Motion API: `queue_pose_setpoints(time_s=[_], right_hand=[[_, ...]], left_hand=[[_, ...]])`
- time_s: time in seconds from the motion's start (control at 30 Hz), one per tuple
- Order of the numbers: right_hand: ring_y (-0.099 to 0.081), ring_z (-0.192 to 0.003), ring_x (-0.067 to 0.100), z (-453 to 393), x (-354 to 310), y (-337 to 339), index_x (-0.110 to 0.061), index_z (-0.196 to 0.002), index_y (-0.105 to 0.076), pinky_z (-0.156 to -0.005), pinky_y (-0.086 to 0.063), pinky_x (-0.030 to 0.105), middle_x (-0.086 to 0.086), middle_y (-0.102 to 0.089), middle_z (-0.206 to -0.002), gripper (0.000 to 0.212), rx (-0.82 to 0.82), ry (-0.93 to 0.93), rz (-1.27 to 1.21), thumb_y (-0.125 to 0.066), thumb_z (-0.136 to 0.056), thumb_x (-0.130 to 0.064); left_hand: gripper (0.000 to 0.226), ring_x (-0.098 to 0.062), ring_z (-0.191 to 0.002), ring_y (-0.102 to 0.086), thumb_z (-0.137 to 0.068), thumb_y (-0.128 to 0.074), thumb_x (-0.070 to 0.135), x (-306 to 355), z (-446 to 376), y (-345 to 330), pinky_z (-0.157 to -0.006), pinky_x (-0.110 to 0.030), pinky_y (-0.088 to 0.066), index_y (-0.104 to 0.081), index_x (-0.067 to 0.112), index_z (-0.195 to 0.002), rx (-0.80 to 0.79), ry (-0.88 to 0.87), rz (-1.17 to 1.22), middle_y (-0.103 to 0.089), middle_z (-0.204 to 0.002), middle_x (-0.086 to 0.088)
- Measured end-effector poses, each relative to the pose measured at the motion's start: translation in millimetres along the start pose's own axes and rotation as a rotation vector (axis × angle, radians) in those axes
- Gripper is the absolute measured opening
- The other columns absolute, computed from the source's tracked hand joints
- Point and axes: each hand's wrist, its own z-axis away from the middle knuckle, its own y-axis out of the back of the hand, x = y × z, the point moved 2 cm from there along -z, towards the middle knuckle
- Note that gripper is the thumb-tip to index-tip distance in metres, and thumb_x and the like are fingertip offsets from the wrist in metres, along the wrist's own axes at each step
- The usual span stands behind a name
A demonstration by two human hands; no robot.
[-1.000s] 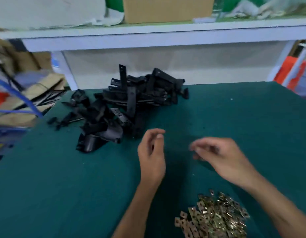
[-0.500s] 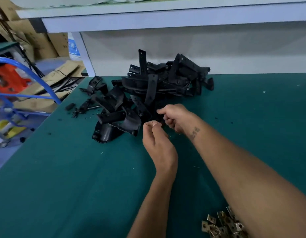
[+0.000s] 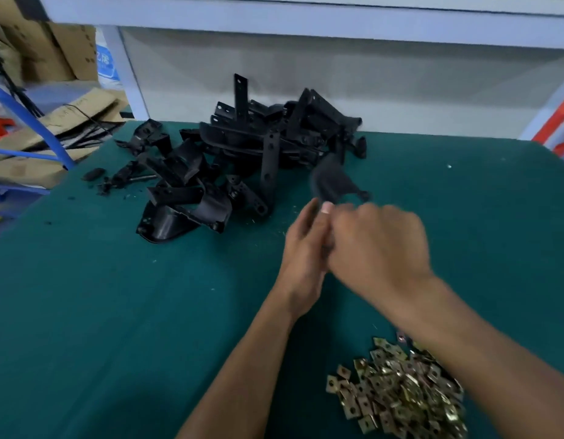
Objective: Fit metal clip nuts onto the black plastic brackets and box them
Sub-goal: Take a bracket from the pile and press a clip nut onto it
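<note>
Holding one black bracket [image 3: 333, 182] just this side of the bracket pile [image 3: 242, 160], we pinch it in our right hand [image 3: 377, 248]; our left hand [image 3: 303, 245] touches it, fingers curled, grip hidden by blur. We judge fitting is underway; next, press a clip home. Clip nuts [image 3: 398, 391] lie well nearer us than the pile. No box is visible.

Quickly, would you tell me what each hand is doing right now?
Left hand: fingers curled against the right hand; what it holds cannot be told.
Right hand: grips a blurred black bracket.
</note>
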Motion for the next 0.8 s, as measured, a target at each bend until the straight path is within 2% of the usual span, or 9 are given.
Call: queue_pose_setpoints(time_s=[0.07, 0.13, 0.17, 0.27, 0.33, 0.47, 0.57, 0.63, 0.8], right_hand=[[-0.07, -0.068, 0.029, 14, -10, -11, -0.011, -0.1, -0.064, -0.05, -0.03, 0.029, 0.008, -0.07, -0.082, 0.027, -0.12, 0.15, -0.086, -0.072, -0.078, -0.024], [-0.068, -0.085, 0.021, 27, 3, -19, -0.018, -0.113, -0.059, -0.061, -0.04, 0.033, 0.0, -0.069, -0.1, 0.031, -0.359, 0.207, -0.416, -0.07, -0.089, -0.036], [-0.066, -0.085, 0.016, 34, 15, -19, -0.021, -0.108, -0.065, -0.065, -0.044, 0.033, -0.005, -0.07, -0.097, 0.027, -0.415, 0.171, -0.692, -0.072, -0.09, -0.04], [-0.067, -0.072, 0.017, 64, 73, -23, -0.016, -0.086, -0.077, -0.068, -0.05, 0.033, 0.0, -0.072, -0.077, 0.018, -0.121, -0.155, -1.265, -0.073, -0.091, -0.033], [-0.066, -0.069, 0.019, 89, 102, -31, -0.017, -0.087, -0.078, -0.069, -0.051, 0.027, 0.002, -0.072, -0.075, 0.01, -0.115, -0.279, -1.41, -0.077, -0.09, -0.027], [-0.063, -0.076, 0.007, 131, 110, -48, -0.024, -0.089, -0.078, -0.072, -0.044, 0.016, -0.005, -0.07, -0.085, 0.01, -0.502, -0.237, -1.253, -0.081, -0.082, -0.016], [-0.061, -0.091, 0.009, 139, 111, -50, -0.034, -0.091, -0.078, -0.078, -0.042, 0.018, -0.012, -0.065, -0.091, 0.023, -0.505, -0.259, -1.152, -0.084, -0.081, -0.014], [-0.06, -0.096, 0.011, 138, 109, -46, -0.034, -0.09, -0.079, -0.084, -0.044, 0.025, -0.011, -0.063, -0.092, 0.022, -0.52, -0.259, -1.165, -0.087, -0.079, -0.017], [-0.054, -0.092, 0.009, 138, 100, -45, -0.04, -0.094, -0.076, -0.077, -0.041, 0.02, -0.016, -0.055, -0.088, 0.023, -0.491, -0.252, -1.057, -0.088, -0.078, -0.029]], left_hand=[[0.042, -0.035, -0.1, -0.07, -0.093, -0.065, 0.031, -1, 2, 2, -0.096, -0.054, -0.056, -0.055, 0.003, -0.123, 0.043, 0.009, 0.085, -0.066, -0.125, -0.026], [0.011, -0.038, -0.086, -0.073, -0.098, -0.062, 0.02, -1, 3, 4, -0.082, -0.055, -0.059, -0.062, 0.017, -0.108, 0.043, -0.008, 0.081, -0.072, -0.111, -0.016], [0.007, -0.033, -0.076, -0.072, -0.102, -0.057, 0.017, 0, 4, 6, -0.07, -0.049, -0.06, -0.061, 0.019, -0.108, 0.048, -0.015, 0.062, -0.073, -0.105, -0.013], [0.01, -0.019, -0.056, -0.056, -0.109, -0.045, 0.02, 1, 5, 7, -0.043, -0.025, -0.041, -0.054, 0.021, -0.113, 0.03, 0.049, 0.061, -0.071, -0.096, -0.006], [0.009, -0.015, -0.051, -0.042, -0.108, -0.041, 0.019, 0, 6, 8, -0.039, -0.021, -0.032, -0.05, 0.019, -0.11, -0.037, 0.123, 0.085, -0.064, -0.09, -0.005], [0.011, -0.013, -0.052, -0.028, -0.107, -0.036, 0.027, -9, 11, 4, -0.037, -0.021, -0.029, -0.042, 0.018, -0.107, -0.275, 0.322, 0.043, -0.049, -0.081, -0.001], [0.025, -0.011, -0.05, -0.026, -0.109, -0.036, 0.037, -12, 14, 0, -0.036, -0.019, -0.028, -0.046, 0.014, -0.109, -0.432, 0.465, -0.037, -0.05, -0.086, -0.002], [0.022, -0.012, -0.05, -0.026, -0.11, -0.035, 0.037, -11, 16, 2, -0.037, -0.019, -0.03, -0.044, 0.017, -0.11, -0.491, 0.481, -0.078, -0.05, -0.088, -0.003], [0.016, -0.013, -0.051, -0.029, -0.11, -0.039, 0.036, -13, 18, 1, -0.036, -0.02, -0.029, -0.046, 0.022, -0.112, -0.5, 0.452, -0.078, -0.051, -0.09, -0.005]])
